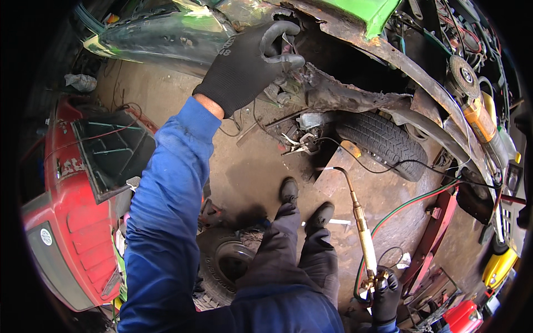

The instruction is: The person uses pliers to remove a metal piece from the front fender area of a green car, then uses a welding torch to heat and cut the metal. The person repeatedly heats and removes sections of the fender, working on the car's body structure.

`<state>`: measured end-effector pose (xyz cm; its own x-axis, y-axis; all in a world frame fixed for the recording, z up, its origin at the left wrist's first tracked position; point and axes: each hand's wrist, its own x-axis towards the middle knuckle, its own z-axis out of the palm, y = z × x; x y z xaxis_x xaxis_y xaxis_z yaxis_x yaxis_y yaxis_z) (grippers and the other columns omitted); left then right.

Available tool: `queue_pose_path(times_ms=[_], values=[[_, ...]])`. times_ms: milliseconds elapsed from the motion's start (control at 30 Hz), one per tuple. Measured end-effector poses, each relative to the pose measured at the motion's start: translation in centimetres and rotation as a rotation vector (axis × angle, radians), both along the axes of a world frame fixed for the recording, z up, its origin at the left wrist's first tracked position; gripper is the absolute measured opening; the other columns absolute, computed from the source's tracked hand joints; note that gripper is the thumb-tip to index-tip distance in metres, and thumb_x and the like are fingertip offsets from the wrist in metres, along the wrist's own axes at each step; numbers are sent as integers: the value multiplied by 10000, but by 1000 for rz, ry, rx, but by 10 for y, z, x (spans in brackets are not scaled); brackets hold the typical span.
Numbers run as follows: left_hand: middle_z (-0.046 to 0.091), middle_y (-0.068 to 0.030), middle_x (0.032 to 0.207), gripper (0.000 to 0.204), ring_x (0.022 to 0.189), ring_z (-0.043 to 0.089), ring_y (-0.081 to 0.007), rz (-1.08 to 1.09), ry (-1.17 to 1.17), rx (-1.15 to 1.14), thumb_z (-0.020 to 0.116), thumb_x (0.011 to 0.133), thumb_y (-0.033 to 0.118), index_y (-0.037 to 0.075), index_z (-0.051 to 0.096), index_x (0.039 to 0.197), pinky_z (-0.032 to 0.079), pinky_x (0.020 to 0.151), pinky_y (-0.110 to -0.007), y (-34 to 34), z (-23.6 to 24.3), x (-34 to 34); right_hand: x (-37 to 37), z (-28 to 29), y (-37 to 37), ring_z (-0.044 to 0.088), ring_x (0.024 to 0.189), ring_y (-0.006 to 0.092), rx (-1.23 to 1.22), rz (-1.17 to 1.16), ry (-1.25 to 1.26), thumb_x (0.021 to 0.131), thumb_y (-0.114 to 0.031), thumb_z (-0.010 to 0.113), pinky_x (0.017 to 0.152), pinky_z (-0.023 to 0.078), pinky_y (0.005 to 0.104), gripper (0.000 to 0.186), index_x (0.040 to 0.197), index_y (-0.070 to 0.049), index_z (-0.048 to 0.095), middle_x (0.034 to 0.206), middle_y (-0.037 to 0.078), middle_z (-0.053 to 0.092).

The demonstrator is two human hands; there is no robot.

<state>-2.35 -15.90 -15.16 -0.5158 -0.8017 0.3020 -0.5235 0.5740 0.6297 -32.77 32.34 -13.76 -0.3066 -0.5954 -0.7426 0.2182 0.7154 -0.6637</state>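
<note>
My left hand (244,66), in a black glove, is raised at the rusted body (344,97) of a green car. Its thumb and fingers curl closed around a thin piece of metal (286,45), which they partly cover. Low on the right, my right hand (385,297), also gloved in black, holds a brass gas welding torch (363,236) by its valve end. The torch's thin bent tip points up and left, away from the body metal. No flame is visible. Red and green hoses (388,213) run from the torch.
An angle grinder (478,114) rests on the car's edge at right. Below the body lie a tyre (383,144) and a clamp (302,144) with a cable. A loose wheel (222,266) is beside my legs. A red vehicle (83,222) stands left, a red metal beam (430,244) right.
</note>
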Motion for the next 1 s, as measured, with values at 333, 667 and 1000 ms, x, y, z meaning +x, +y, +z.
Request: queue_pose_path(times_ms=[333, 667, 1000], values=[[753, -85, 1111, 495, 930, 739, -175, 36, -169, 36, 861, 977, 260, 131, 682, 1420, 609, 839, -356, -4, 8, -5, -1, -7, 11, 616, 568, 129, -47, -58, -36, 1049, -519, 773, 492, 447, 270, 621, 1344, 12, 641, 859, 153, 764], [761, -87, 1204, 443, 988, 734, -174, 55, -217, 66, 839, 996, 235, 105, 711, 1399, 606, 868, -353, -1, 10, -10, -4, -10, 15, 598, 554, 101, -54, -89, -40, 1032, -559, 781, 497, 432, 265, 661, 1317, 25, 660, 778, 73, 713], [758, -96, 1151, 264, 1048, 740, -322, -86, -624, -816, 784, 970, 326, 169, 787, 1183, 583, 840, -468, -17, 18, -12, -4, -5, 9, 609, 654, 69, -17, -91, -77, 1037, -585, 764, 545, 460, 249, 628, 1278, -10, 692, 883, 32, 728]])
